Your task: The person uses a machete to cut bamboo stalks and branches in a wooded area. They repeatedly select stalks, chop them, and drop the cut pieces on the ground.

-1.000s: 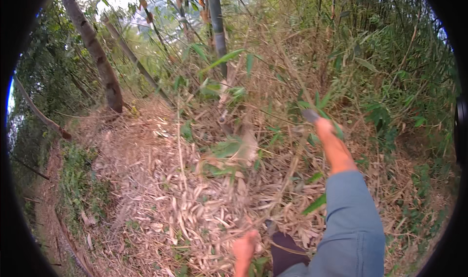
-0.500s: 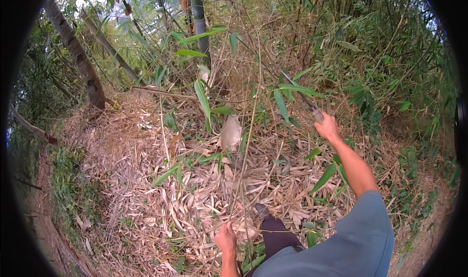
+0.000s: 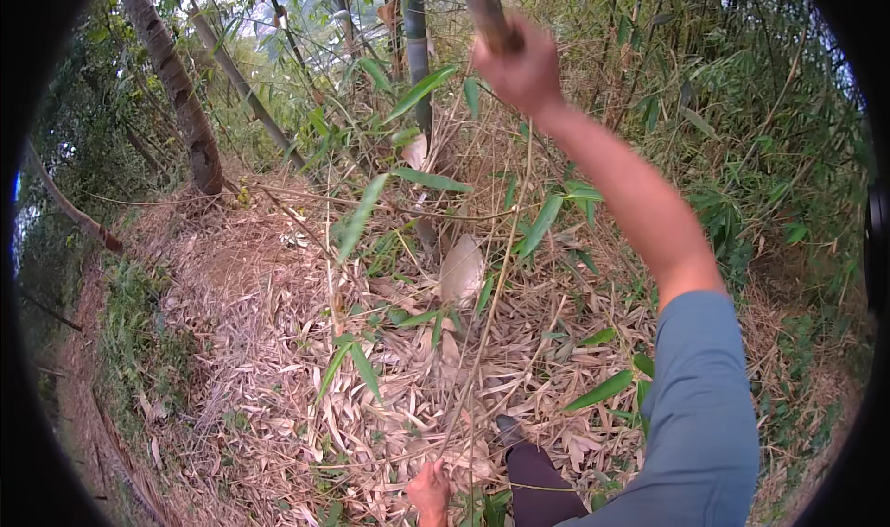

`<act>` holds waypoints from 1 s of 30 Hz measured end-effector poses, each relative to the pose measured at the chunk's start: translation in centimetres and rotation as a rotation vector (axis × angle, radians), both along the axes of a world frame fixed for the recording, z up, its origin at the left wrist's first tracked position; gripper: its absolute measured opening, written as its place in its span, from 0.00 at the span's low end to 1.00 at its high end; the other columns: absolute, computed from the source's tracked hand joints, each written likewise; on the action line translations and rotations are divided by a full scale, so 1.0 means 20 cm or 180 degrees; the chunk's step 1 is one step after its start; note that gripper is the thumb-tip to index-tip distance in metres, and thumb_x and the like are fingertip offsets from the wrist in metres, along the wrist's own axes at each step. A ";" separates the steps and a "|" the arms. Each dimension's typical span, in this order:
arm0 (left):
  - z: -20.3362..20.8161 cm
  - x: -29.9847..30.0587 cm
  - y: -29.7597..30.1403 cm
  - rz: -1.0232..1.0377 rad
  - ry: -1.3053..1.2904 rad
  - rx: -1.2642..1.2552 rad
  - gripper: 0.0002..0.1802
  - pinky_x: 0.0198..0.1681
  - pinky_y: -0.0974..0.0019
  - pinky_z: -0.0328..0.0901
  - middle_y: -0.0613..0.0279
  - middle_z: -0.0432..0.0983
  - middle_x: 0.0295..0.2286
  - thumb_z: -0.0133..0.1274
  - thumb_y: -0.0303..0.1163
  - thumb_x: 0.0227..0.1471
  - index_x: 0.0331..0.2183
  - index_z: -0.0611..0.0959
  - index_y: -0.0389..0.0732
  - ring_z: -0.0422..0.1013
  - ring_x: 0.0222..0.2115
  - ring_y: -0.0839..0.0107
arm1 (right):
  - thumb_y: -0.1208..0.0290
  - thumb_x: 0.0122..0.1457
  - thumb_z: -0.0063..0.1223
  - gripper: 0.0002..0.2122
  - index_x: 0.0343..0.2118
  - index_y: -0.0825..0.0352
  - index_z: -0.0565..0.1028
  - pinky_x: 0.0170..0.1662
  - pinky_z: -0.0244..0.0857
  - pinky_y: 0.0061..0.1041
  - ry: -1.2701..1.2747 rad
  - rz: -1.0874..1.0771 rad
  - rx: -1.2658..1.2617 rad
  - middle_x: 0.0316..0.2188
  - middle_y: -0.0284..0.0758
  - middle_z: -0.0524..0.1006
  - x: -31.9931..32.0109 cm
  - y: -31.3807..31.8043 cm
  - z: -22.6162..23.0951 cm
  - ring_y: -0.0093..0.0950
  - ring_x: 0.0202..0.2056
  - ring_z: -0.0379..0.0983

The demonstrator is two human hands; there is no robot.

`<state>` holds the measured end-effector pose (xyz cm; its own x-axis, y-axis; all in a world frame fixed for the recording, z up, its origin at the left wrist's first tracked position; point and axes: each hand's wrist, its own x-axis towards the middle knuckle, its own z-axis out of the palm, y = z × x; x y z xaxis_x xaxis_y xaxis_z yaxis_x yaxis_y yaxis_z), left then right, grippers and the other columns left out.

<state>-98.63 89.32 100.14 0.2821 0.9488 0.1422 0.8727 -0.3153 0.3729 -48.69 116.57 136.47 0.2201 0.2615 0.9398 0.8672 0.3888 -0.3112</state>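
Observation:
Raised high at the top middle, my right hand is closed round the handle of a machete. The tool's far end runs out of the picture at the top, and motion smears it a little. Low in the middle, my left hand is closed round a thin bamboo stem. That stem slants up and to the right across the view, with side twigs and long green leaves around it. The fingertips of my left hand are partly hidden.
Dry bamboo leaves cover the ground. A thick green bamboo culm stands ahead, and a leaning brown trunk at the far left. Dense thicket fills the right. My dark trouser leg is at the bottom.
My right hand has swung up and to the left with the machete, from the middle right to the top. My left hand sits slightly lower, still on the stem. The leaves have shifted.

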 end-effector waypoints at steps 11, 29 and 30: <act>-0.35 0.00 -0.16 -0.0319 -0.0381 0.0141 0.19 0.14 0.58 0.58 0.56 0.67 0.10 0.54 0.42 0.56 0.18 0.74 0.44 0.64 0.10 0.57 | 0.67 0.49 0.58 0.12 0.32 0.70 0.73 0.31 0.69 0.40 0.1442 -0.1933 -0.3214 0.21 0.43 0.77 0.28 -1.31 -1.62 0.42 0.25 0.75; -0.04 -0.41 0.81 -0.0531 0.0784 0.0884 0.18 0.17 0.56 0.61 0.55 0.69 0.14 0.56 0.39 0.56 0.20 0.71 0.42 0.68 0.13 0.56 | 0.83 0.54 0.54 0.07 0.34 0.71 0.70 0.25 0.67 0.22 0.5004 0.0196 -0.1501 0.22 0.33 0.73 -0.85 -1.20 -1.96 0.23 0.22 0.72; -0.07 -0.41 0.88 -0.0598 0.0728 0.0945 0.18 0.17 0.56 0.61 0.54 0.68 0.14 0.56 0.39 0.56 0.20 0.71 0.42 0.68 0.14 0.56 | 0.83 0.53 0.55 0.07 0.34 0.70 0.70 0.26 0.68 0.22 0.4991 0.0331 -0.1370 0.23 0.33 0.73 -0.85 -1.07 -1.95 0.23 0.23 0.72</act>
<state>-106.77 106.88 98.83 0.5024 0.8051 0.3154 0.8395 -0.5415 0.0450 -65.68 95.10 97.46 0.8025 0.5048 -0.3182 -0.4094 0.0779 -0.9090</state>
